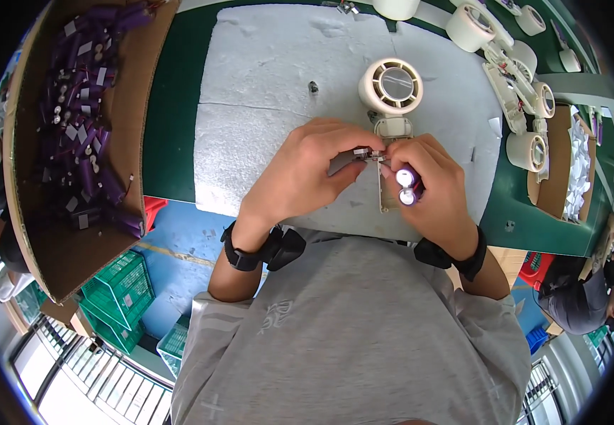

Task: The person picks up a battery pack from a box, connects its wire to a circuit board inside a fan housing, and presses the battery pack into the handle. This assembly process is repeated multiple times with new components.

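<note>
Over the foam sheet (257, 71), the left hand (301, 168) pinches a small electronic part (368, 153), right hand (440, 195) grasps purple cells (407, 185); likely a positioning step, next calling for steady alignment.

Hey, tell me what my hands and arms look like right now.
Your left hand and right hand are ungloved. Each wrist wears a black strap with a chunky black module. Your shirt sleeves are short and grey.
</note>
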Demonstrator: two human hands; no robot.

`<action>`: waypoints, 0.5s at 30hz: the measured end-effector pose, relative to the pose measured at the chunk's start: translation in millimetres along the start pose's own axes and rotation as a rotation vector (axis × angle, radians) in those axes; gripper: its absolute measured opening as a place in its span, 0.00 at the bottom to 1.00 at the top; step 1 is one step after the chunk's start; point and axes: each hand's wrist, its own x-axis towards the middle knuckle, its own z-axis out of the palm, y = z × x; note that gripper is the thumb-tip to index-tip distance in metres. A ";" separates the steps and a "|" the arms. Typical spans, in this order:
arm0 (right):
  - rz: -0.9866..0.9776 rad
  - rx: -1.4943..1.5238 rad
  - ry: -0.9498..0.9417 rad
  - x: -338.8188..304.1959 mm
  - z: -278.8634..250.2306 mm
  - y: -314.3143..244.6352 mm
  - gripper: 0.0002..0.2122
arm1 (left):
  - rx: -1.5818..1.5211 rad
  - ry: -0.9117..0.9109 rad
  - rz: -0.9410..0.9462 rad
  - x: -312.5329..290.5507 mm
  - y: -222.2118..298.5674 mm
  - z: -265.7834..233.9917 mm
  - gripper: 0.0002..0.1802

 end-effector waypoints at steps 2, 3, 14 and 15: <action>0.001 -0.008 -0.019 0.9 -3.0 -3.1 0.10 | -0.014 -0.031 -0.003 -2.5 -0.7 0.9 0.16; 0.030 0.011 -0.048 2.2 -5.7 -5.5 0.09 | 0.036 0.035 0.015 -4.3 -1.9 4.5 0.16; 0.185 0.295 -0.209 5.1 -38.0 0.1 0.07 | -0.345 0.168 -0.177 -8.1 -7.3 27.4 0.13; 0.226 0.268 -0.214 8.3 -40.8 -5.7 0.08 | -0.360 0.147 -0.164 -8.5 -9.5 24.5 0.12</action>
